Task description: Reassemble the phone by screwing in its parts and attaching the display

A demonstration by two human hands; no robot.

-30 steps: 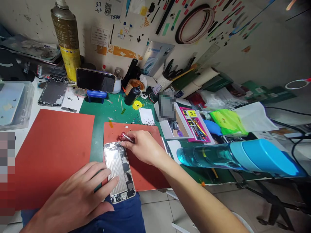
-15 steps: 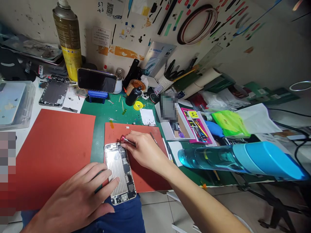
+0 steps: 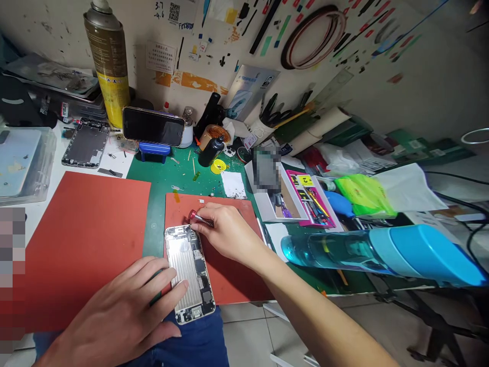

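A green surface [image 3: 155,221] carries two smooth, matte brick-red mats, one on the left [image 3: 91,250] and one on the right [image 3: 240,280], both flat and straight-edged. Beyond the right one lies a translucent blue bottle [image 3: 332,250], cylindrical, with a glossy opaque cap.

The left hand [image 3: 130,298] is spread and loosely bent, fingertips resting on the left side of an opened phone [image 3: 189,257]; it grips nothing firmly. The phone lies on the near left part of the right mat, its lower end reaching past the mat's edge above blue trousers. The opening-up looks done – the insides are bare – while dark modules and boards remain seated along its right side and both ends, so the inner work seems unfinished. A silvery, ridged panel fills the rest of the slim, round-cornered frame.

The right hand [image 3: 225,229] pinches a slender metal tool with a red end [image 3: 193,215] at the phone's top edge; whether its tip touches a part cannot be told. Smallest is a pale, squarish chip [image 3: 201,201] on the mat, near the tool.
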